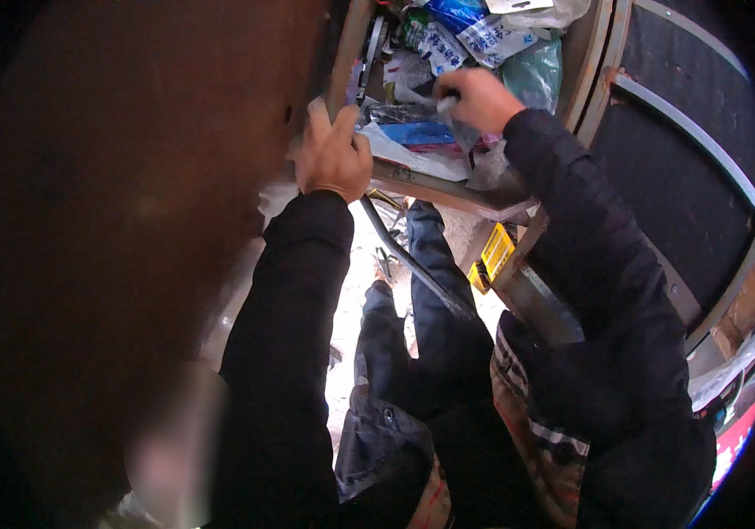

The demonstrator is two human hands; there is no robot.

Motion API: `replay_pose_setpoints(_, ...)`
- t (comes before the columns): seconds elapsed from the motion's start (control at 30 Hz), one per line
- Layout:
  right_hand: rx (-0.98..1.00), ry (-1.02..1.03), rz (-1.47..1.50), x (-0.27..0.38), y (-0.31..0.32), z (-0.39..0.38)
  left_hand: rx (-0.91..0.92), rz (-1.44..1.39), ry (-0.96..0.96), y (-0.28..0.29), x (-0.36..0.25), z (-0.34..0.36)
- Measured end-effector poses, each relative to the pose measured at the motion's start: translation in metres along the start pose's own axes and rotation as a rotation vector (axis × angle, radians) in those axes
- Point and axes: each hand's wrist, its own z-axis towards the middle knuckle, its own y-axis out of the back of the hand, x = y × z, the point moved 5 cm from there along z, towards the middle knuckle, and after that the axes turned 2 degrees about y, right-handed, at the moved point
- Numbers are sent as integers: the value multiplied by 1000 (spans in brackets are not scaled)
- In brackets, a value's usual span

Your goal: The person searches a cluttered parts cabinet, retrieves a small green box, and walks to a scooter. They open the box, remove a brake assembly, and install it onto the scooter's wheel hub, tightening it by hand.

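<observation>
An open metal-framed drawer full of packets and bags lies in front of me. My left hand grips its near left corner, with the fingers over the rim. My right hand is above the contents, its fingers closed on a thin, clear plastic bag, slightly blurred. Beneath it lie a blue flat packet and a white plastic sheet. Farther back are blue-and-white printed packets and a green translucent bag.
A large dark brown panel stands close on the left. To the right is a black panel with metal strips. Below the drawer are a yellow box, a black tube and my legs.
</observation>
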Motion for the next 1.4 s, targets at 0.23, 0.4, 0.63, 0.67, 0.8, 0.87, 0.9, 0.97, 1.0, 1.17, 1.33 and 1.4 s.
replay_pose_setpoints(0.23, -250, -474, 493, -27, 101, 21, -6, -3, -21, -2, 2, 0)
replay_pose_setpoints(0.4, -438, -98, 493, 0, 92, 33, -9, 37, -16, 0, 0, 0)
replay_pose_setpoints(0.63, -883, -388, 421, 57, -50, 19, 35, 16, -7, 1, -3, 2)
replay_pose_setpoints(0.67, -787, -470, 646, 58, -66, 23, 25, 24, -24, 1, -3, 2)
replay_pose_setpoints(0.8, -314, -294, 467, 78, -62, 25, -5, 49, -55, 1, -4, 3)
replay_pose_setpoints(0.87, -191, -301, 441, 73, -51, 17, 10, 35, -44, 1, -3, 3)
replay_pose_setpoints(0.9, -151, -387, 437, 53, -40, 7, 0, 70, -43, 1, -4, 3)
replay_pose_setpoints(0.97, -142, -631, 339, 9, -28, -16, -14, 50, -55, 2, -5, 2)
replay_pose_setpoints(1.0, -202, -782, 242, -15, -25, -24, -5, 45, -52, 1, -5, 1)
replay_pose_setpoints(1.17, -242, -936, -166, -57, -72, -34, -9, 61, -60, 0, -3, 1)
replay_pose_setpoints(1.33, -218, -772, -78, -33, -58, -44, -5, 41, -52, -1, -3, 1)
replay_pose_setpoints(1.4, -169, -718, -111, -3, -50, -49, 6, 33, -48, 0, -4, 2)
